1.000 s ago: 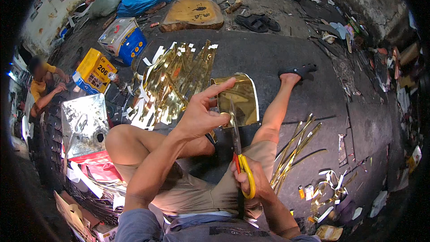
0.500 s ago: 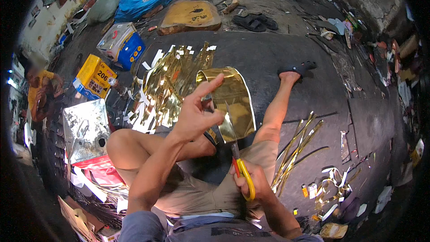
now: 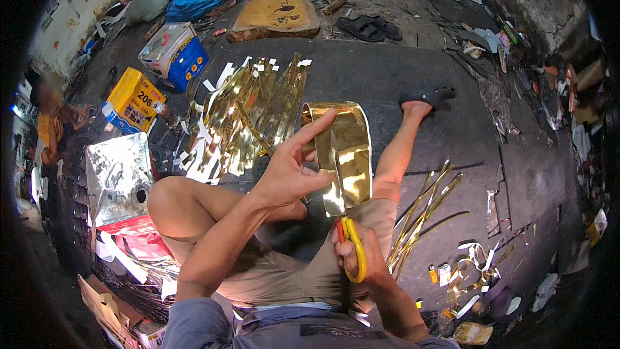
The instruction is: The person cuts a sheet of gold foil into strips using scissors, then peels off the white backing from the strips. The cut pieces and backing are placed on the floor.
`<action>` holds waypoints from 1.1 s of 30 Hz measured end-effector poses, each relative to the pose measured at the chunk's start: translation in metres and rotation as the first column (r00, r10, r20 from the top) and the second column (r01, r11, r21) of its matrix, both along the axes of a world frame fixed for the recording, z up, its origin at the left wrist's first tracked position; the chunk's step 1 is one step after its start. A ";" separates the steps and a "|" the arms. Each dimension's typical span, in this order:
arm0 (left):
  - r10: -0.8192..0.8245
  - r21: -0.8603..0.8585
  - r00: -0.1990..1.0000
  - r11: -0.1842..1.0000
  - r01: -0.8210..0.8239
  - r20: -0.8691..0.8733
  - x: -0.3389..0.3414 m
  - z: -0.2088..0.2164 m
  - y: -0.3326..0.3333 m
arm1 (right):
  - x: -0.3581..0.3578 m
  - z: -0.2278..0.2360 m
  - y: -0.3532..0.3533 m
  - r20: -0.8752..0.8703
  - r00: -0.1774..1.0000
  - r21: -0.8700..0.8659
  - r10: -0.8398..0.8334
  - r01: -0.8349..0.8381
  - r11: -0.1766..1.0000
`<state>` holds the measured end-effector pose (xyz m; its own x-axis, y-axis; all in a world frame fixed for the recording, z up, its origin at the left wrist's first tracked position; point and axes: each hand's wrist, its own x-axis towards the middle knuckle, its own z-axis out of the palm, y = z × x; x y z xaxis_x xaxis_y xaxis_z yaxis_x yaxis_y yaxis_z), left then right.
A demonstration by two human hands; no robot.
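A shiny gold sheet (image 3: 358, 155) with white edges curves in a loop above my lap. My left hand (image 3: 289, 171) grips it by its left side, index finger stretched along the top and thumb against the foil. My right hand (image 3: 363, 252) is closed around the handles of a pair of scissors (image 3: 352, 255), one yellow and one red. Their blades point up into the sheet's lower edge and are mostly hidden by it. Beyond my left hand lies a spread pile of gold strips (image 3: 248, 113) with white ends.
More thin gold strips (image 3: 423, 216) lie right of my thigh. Left are a yellow box (image 3: 134, 100), a blue-and-white box (image 3: 174, 58) and a metal can (image 3: 119, 174). A wooden slab (image 3: 274, 16) and black sandals (image 3: 368, 28) lie farther off. A person (image 3: 51, 123) sits far left.
The sheet and my left hand have shifted slightly right. The scissors have moved up into the sheet, and their spread blades, seen before, are now mostly hidden.
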<state>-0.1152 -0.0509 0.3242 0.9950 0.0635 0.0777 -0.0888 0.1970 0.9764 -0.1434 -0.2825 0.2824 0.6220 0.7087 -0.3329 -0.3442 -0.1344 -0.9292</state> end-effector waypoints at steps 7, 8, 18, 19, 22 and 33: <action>0.099 0.187 0.992 0.976 -0.113 0.082 0.017 0.000 0.023 | -0.010 -0.016 -0.007 0.065 0.994 -0.092 0.089 -0.083 0.992; 0.084 0.227 0.991 0.968 -0.106 0.102 0.014 -0.002 0.022 | -0.010 -0.014 -0.006 0.085 0.994 -0.071 0.069 -0.063 0.995; -0.044 0.018 0.996 0.999 0.045 -0.071 -0.007 0.019 -0.009 | 0.008 -0.002 0.006 0.359 0.933 -0.008 0.027 -0.026 1.000; -0.032 0.035 0.997 0.999 0.034 -0.067 -0.006 0.021 -0.009 | 0.007 0.001 0.006 0.325 0.945 -0.007 0.022 -0.021 1.000; -0.017 0.030 0.998 0.999 0.019 -0.061 -0.007 0.017 -0.009 | 0.001 0.000 0.003 0.216 0.976 -0.027 0.014 -0.008 1.000; 0.106 0.203 0.994 0.973 -0.108 0.021 0.013 0.005 0.020 | -0.009 -0.017 -0.013 0.269 0.954 -0.113 0.135 -0.108 0.988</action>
